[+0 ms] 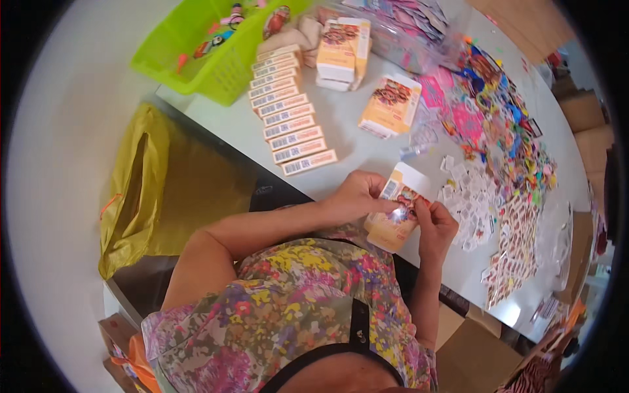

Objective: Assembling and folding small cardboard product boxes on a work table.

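Between my hands is a flat orange-and-white cardboard box [393, 230] with a printed picture on its front and a white flap at its top end. My left hand [359, 194] grips its left edge, thumb on the printed face. On the opposite edge, my right hand [435, 224] pinches it with thumb and fingers. Beyond them lies a small pile of similar flat boxes [389, 108], and farther off a taller stack [342, 52]. A slanting row of filled-out, closed small boxes [288, 118] stands to the left of these.
A green plastic basket [190, 78] with small toys sits at the far left. Colourful trinkets [498, 105] are heaped on the right of the white table [357, 147], near white tag-like pieces [468, 203] and a sticker sheet [511, 249]. A yellow bag [134, 190] hangs left below.
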The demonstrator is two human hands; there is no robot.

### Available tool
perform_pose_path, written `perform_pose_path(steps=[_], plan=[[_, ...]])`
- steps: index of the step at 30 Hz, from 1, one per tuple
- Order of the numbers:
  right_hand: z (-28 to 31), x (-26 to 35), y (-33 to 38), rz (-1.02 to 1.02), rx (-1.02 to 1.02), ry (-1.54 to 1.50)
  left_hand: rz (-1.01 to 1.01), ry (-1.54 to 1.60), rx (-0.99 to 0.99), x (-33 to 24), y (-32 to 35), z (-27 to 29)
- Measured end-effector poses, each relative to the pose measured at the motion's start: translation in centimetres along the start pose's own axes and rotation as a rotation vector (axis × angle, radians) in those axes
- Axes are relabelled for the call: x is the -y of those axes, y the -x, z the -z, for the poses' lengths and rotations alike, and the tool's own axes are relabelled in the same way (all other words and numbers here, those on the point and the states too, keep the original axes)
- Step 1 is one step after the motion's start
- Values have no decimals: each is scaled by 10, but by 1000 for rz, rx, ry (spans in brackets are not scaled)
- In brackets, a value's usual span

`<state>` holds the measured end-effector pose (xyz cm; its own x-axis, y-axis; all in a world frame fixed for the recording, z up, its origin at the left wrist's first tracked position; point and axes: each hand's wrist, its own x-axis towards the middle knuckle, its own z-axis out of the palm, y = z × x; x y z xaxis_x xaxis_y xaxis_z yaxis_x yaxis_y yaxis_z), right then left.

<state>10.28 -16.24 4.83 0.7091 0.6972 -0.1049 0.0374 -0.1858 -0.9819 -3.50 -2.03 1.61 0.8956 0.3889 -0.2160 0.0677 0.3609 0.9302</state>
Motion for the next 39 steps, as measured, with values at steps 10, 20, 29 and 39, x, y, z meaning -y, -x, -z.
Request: perform_pose_path(steps=[10, 20, 29, 39], plan=[[-17, -19, 17, 206, -172, 69, -412, -523, -72, -6, 10, -1], [0, -11, 18, 442, -34, 294, -505, -398, -83, 3, 1, -12], [15, 12, 10, 32, 236, 145, -287, -258, -18, -20, 8, -5], [19, 28, 16, -57, 250, 60, -235, -77, 120, -23, 10, -1]])
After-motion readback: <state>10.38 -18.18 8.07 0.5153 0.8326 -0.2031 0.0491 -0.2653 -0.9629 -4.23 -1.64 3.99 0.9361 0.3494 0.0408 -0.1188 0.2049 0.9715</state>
